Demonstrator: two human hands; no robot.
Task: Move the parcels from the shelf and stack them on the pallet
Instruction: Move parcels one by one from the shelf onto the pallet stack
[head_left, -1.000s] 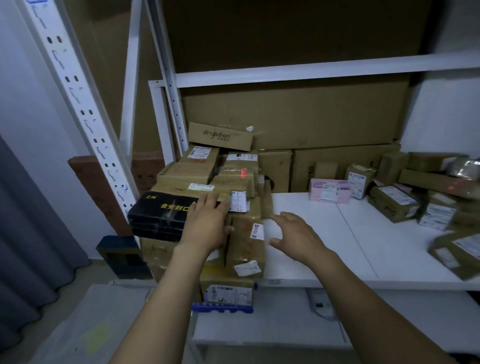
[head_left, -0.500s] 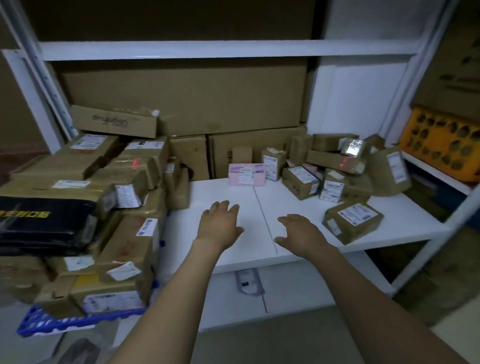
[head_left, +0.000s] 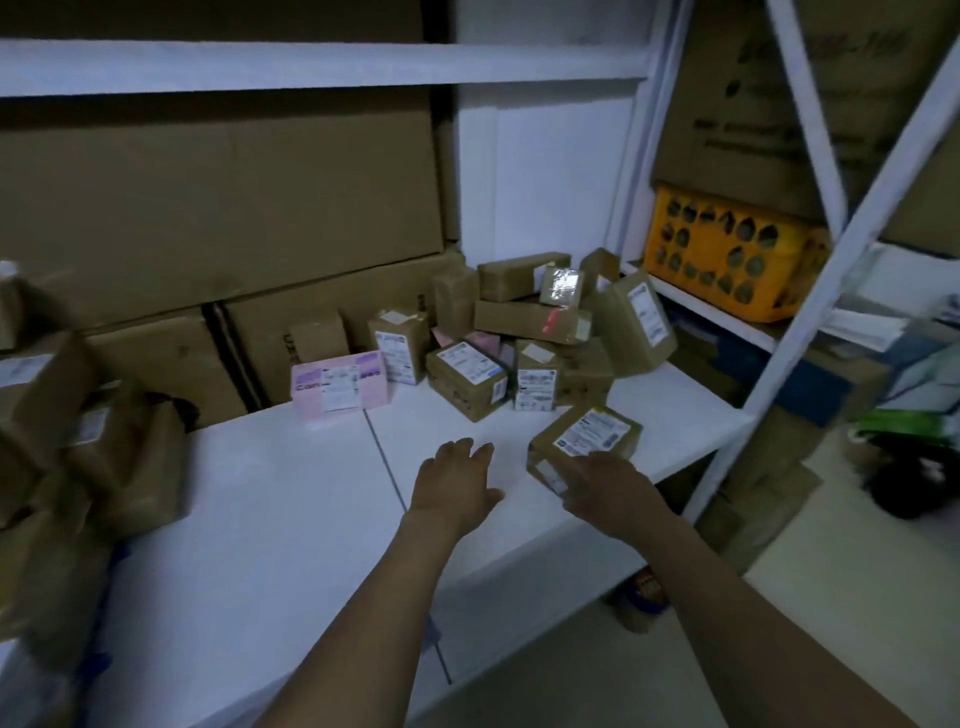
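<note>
A small brown parcel (head_left: 584, 441) with a white label lies on the white shelf (head_left: 291, 509), near its front right corner. My right hand (head_left: 610, 486) reaches over its near edge with relaxed fingers; whether it touches is unclear. To the parcel's left, my left hand (head_left: 457, 486) hovers open above the shelf and holds nothing. Further back sits a heap of several brown parcels (head_left: 540, 332) and a pink box (head_left: 340, 383). At the far left stands the stack of brown parcels (head_left: 78, 447), blurred.
Large flat cartons (head_left: 218, 208) line the back of the shelf. A white upright post (head_left: 810, 332) stands at the right, with an orange perforated basket (head_left: 727, 254) on the neighbouring rack. Floor clutter lies at the right (head_left: 904, 457).
My view has swung right from the stack to the shelf's right end. Both hands left the stack and moved toward the small labelled parcel, the right hand now over it.
</note>
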